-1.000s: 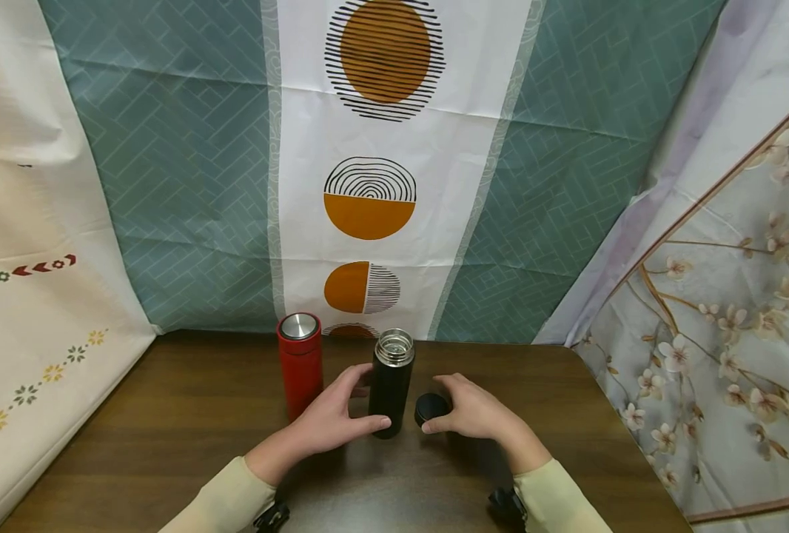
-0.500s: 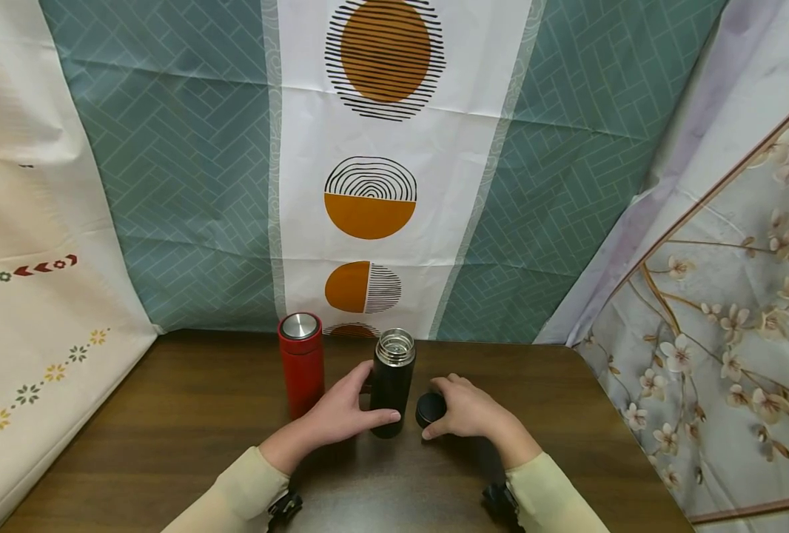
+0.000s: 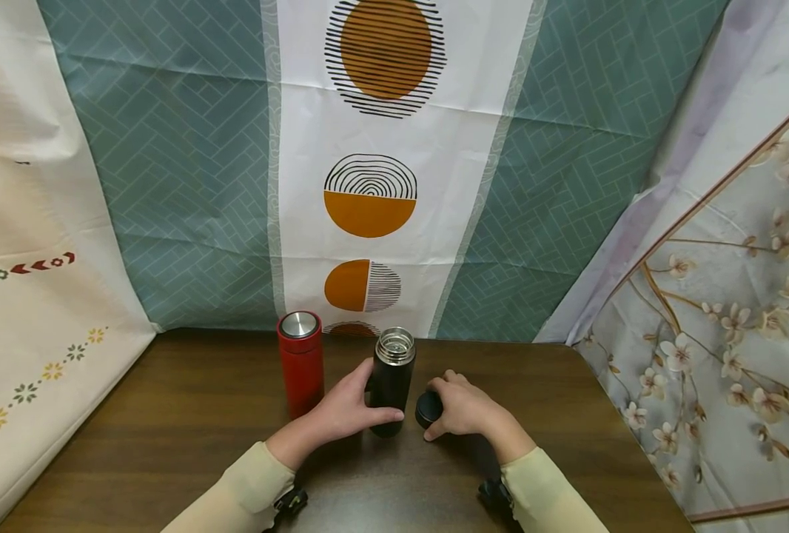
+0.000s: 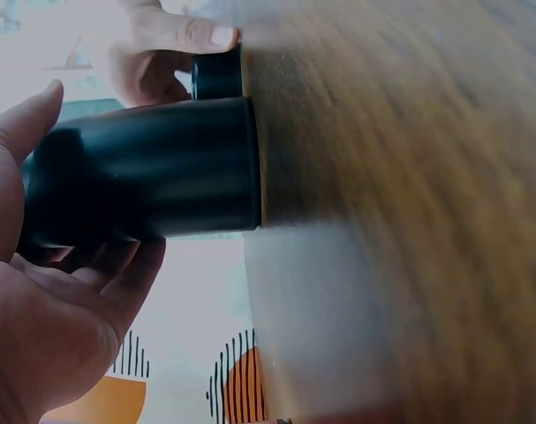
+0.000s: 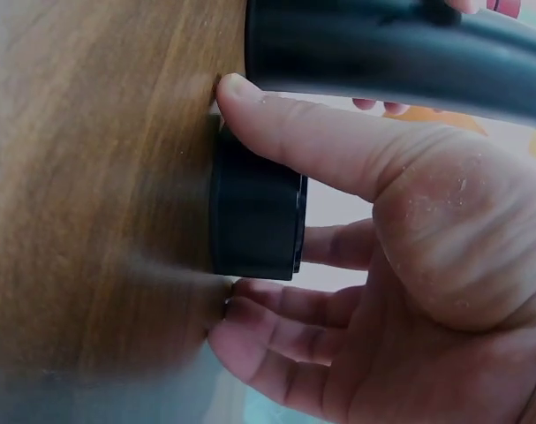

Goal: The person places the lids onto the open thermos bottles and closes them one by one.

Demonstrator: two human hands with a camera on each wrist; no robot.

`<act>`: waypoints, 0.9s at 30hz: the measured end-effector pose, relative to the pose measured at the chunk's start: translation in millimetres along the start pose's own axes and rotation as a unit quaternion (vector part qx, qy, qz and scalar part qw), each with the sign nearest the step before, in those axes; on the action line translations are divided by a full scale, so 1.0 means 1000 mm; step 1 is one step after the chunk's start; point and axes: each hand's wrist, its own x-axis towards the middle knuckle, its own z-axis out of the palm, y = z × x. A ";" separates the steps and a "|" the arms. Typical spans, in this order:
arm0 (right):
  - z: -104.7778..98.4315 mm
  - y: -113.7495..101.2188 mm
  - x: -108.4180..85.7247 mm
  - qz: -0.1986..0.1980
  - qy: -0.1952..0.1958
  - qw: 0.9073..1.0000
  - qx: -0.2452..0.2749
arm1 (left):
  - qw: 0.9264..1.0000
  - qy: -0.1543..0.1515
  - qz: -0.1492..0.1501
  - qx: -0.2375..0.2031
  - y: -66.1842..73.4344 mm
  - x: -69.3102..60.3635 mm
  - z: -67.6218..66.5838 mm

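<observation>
An uncapped black bottle [image 3: 392,381] with a bare metal mouth stands upright on the wooden table. My left hand [image 3: 341,407] curls round its left side, thumb across the front; the left wrist view shows the fingers along the far side of the bottle [image 4: 153,168]. Just right of it, a round black lid [image 3: 429,409] rests on the table. My right hand [image 3: 464,407] holds the lid from the right, and in the right wrist view the thumb and fingers lie on opposite sides of the lid [image 5: 257,212]. Lid and bottle stand apart.
A red bottle [image 3: 303,374] with a silver-topped cap stands upright left of my left hand, near the back of the table [image 3: 135,429]. Patterned cloths hang behind the table and along both sides.
My left hand has moved slightly right, its thumb now farther across the front of the black bottle. My right hand has moved a little left and closed in around the lid.
</observation>
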 end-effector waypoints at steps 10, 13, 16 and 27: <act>0.003 0.002 0.003 -0.037 0.008 0.999 0.010 | 1.000 -0.003 -0.001 0.013 0.000 0.001 -0.001; 0.003 0.003 0.003 -0.041 0.011 0.999 0.012 | 1.000 -0.002 0.002 0.019 0.000 0.000 -0.002; 0.000 0.002 0.002 -0.042 0.015 0.999 0.015 | 1.000 -0.002 0.008 0.023 0.000 0.000 -0.003; -0.022 -0.009 -0.014 -0.063 0.047 0.996 0.045 | 0.999 -0.023 0.021 0.035 0.002 -0.007 -0.004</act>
